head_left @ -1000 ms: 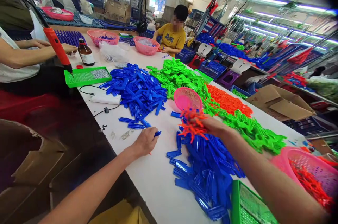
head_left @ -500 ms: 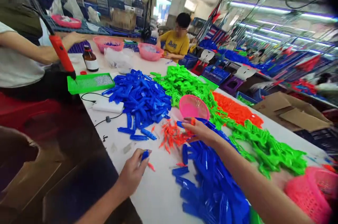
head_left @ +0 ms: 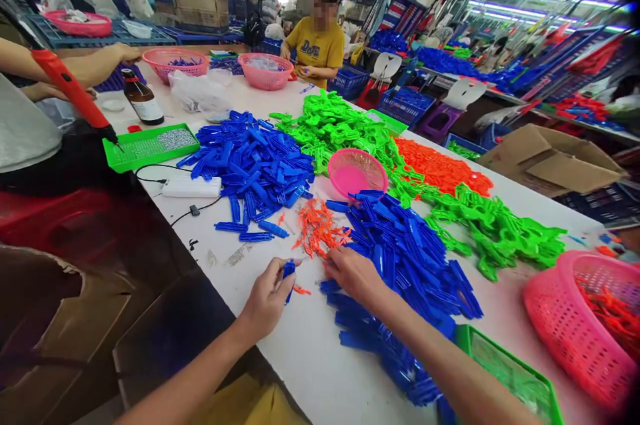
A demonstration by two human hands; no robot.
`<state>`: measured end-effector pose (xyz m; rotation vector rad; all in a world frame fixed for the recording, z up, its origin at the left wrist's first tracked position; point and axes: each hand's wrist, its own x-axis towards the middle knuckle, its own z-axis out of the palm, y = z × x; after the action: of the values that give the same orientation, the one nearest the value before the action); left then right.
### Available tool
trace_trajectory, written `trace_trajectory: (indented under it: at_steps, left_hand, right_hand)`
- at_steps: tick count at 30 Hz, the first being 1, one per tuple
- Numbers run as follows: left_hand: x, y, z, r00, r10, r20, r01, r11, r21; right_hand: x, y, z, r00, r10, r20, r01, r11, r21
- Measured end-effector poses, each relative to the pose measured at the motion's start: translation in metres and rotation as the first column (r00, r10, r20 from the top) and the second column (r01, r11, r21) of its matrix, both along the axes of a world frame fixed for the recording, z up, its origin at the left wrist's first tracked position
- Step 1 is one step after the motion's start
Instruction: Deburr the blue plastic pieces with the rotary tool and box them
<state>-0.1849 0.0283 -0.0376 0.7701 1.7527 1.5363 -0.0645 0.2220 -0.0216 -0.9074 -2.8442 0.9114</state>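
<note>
My left hand [head_left: 267, 295] is closed around a small blue plastic piece [head_left: 289, 270], held upright between thumb and fingers above the white table. Just to its right, a single orange piece [head_left: 301, 289] lies on the table. My right hand [head_left: 353, 271] reaches down at the near edge of a heap of small orange plastic pieces [head_left: 317, 228]. Its fingers are bent together, and whatever is between the tips is hidden. Under and beside my right forearm spreads a pile of blue plastic pieces [head_left: 415, 245]. A small metal spring [head_left: 319, 283] lies near my right fingertips.
Another blue pile [head_left: 260, 165], green plastic frames [head_left: 345, 125] and orange parts [head_left: 440, 165] cover the table beyond. A pink basket [head_left: 357, 171] sits among them; a larger one [head_left: 560, 318] stands right. A co-worker's arm [head_left: 95, 68] is near a red electric screwdriver [head_left: 75, 88].
My right hand has come down from above the blue and orange pieces to the table, its fingers drawing together. My left hand still holds the blue piece, now more upright. The view has shifted.
</note>
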Motion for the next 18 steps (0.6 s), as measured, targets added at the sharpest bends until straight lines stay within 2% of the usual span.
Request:
trace_trajectory:
  at_steps: [4, 7, 10, 13, 15, 18]
  left_hand:
    - [-0.003, 0.018, 0.008, 0.96, 0.025, 0.279, -0.046, 0.997, 0.068]
    - [-0.001, 0.0, 0.009, 0.889, 0.059, 0.455, -0.089, 0.995, 0.043]
    - [0.012, -0.028, 0.001, 0.792, 0.056, 0.608, -0.057, 0.998, -0.017]
    - [0.024, -0.04, -0.011, 0.723, 0.077, 0.687, -0.044, 0.997, -0.065]
    - [0.024, -0.033, -0.015, 0.694, 0.127, 0.708, -0.103, 0.992, -0.077]
    - [0.013, -0.013, -0.01, 0.628, 0.189, 0.755, -0.194, 0.977, -0.083]
  right_hand:
    - [-0.018, 0.0, -0.007, 1.0, 0.008, -0.029, -0.006, 0.998, 0.061]
    - [-0.009, 0.005, -0.001, 0.999, 0.012, -0.045, -0.008, 0.997, 0.079]
    - [0.007, -0.001, 0.002, 1.0, 0.011, 0.002, -0.011, 0.994, 0.112]
    - [0.004, -0.018, -0.003, 0.997, 0.036, 0.073, -0.047, 0.986, 0.158]
    - [-0.008, -0.024, -0.006, 0.994, 0.022, 0.11, -0.044, 0.979, 0.198]
    - [-0.022, -0.02, -0.001, 0.991, 0.017, 0.132, -0.047, 0.973, 0.225]
